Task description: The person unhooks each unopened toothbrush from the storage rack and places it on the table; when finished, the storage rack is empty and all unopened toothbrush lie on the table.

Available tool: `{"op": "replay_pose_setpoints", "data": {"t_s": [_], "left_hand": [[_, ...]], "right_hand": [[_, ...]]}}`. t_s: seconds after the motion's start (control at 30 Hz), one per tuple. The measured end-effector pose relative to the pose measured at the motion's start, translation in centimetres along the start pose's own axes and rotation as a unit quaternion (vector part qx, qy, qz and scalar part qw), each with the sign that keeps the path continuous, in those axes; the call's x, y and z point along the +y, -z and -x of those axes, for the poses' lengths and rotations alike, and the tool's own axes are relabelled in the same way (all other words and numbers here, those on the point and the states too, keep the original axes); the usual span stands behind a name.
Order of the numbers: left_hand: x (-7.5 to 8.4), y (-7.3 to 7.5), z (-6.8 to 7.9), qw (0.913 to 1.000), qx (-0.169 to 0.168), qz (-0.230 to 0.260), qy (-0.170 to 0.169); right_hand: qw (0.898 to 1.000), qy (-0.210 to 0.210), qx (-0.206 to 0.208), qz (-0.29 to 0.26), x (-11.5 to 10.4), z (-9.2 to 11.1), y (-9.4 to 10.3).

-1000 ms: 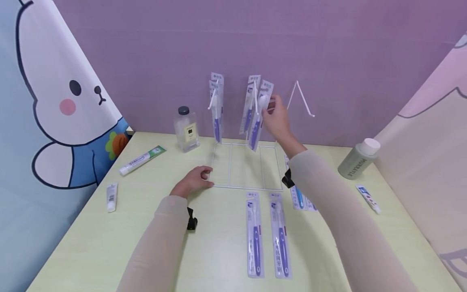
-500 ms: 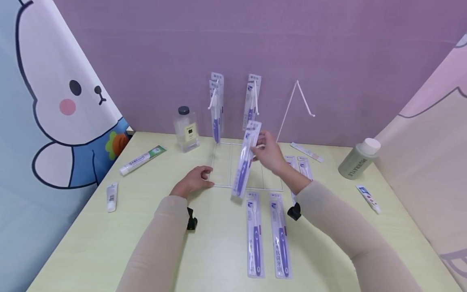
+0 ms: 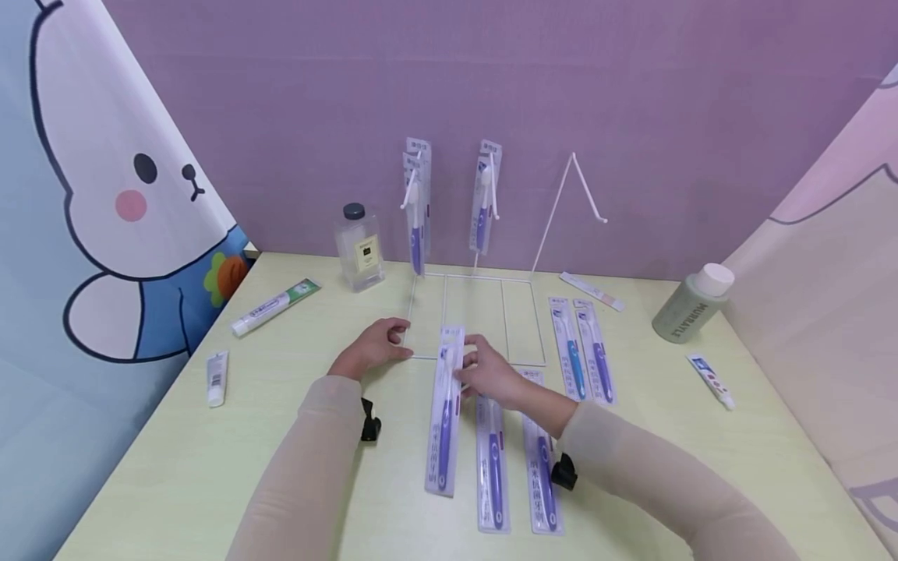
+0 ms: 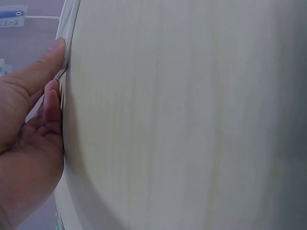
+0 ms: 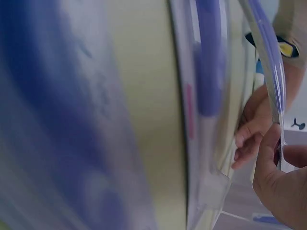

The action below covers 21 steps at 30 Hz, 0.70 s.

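Note:
My right hand (image 3: 494, 376) pinches the edge of a packaged purple toothbrush (image 3: 444, 436) near its upper end, low over the table. In the right wrist view, thumb and fingers grip this blister pack (image 5: 274, 72). My left hand (image 3: 373, 346) holds the left side of the white wire rack (image 3: 424, 358) at its base; the left wrist view shows thumb and finger around the wire. Two more packed purple toothbrushes lie on the table, one (image 3: 495, 475) partly under my right hand, the other (image 3: 543, 483) beside it. Packed toothbrushes hang from the left hook (image 3: 417, 234) and middle hook (image 3: 482, 210).
Right of the rack lie a blue packed toothbrush (image 3: 571, 354), a purple one (image 3: 596, 354) and a slim pack (image 3: 592, 291). A green bottle (image 3: 691, 305) and small tube (image 3: 710, 381) are farther right. Left stand a clear bottle (image 3: 360, 253) and toothpaste tubes (image 3: 275, 307).
My right hand has taken the toothbrush pack off the middle hook and brought it down and forward to the table, left of the two packs. My left hand has stayed on the rack.

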<state>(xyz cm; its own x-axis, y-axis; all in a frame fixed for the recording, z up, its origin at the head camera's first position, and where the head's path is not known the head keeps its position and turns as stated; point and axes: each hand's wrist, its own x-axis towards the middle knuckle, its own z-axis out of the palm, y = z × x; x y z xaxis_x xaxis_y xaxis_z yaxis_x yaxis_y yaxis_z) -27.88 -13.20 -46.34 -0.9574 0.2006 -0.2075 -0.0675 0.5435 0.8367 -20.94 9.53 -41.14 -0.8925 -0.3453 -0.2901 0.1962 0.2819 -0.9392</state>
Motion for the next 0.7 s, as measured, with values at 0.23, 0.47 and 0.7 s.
{"op": "replay_pose_setpoints", "data": {"t_s": [0.23, 0.47, 0.7], "left_hand": [[0.1, 0.3, -0.1, 0.9999, 0.003, -0.012, 0.001], [0.1, 0.3, -0.3, 0.9999, 0.003, -0.016, -0.003], [-0.1, 0.1, -0.2, 0.9998, -0.001, -0.020, -0.008]], "right_hand": [[0.997, -0.032, -0.013, 0.062, 1.7, 0.7, -0.3], [0.986, -0.047, -0.018, 0.161, 1.8, 1.0, -0.9], [0.957, -0.053, -0.022, 0.283, 1.5, 1.4, -1.1]]}}
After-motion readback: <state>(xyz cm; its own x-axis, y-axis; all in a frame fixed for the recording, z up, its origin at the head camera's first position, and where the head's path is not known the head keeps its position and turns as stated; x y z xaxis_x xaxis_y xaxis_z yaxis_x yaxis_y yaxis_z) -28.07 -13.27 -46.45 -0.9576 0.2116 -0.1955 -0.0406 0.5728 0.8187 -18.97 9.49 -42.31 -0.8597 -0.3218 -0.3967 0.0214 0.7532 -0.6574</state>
